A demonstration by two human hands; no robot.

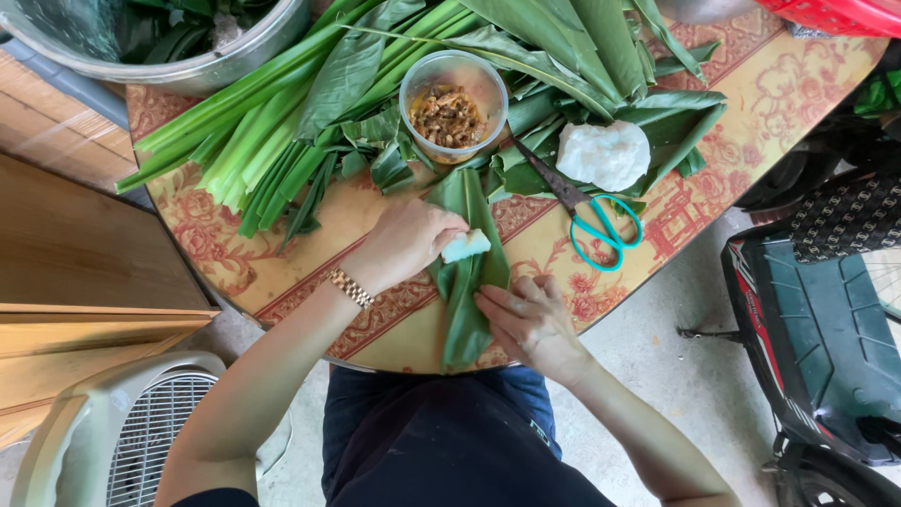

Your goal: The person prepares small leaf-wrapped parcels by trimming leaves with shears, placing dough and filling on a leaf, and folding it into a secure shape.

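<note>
Left hand (405,242) pinches a white dough piece (466,246) onto a folded leaf (465,282); right hand (526,314), fingers spread, pins the leaf, which might spring open

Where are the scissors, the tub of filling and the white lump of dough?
scissors (605,233), head view, on the teal handle loops.
tub of filling (452,115), head view, on the brown filling inside.
white lump of dough (605,154), head view, on its middle.

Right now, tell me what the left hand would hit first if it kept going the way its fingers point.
Probably the scissors: the left hand points right across the folded leaf, holding a white piece.
</note>
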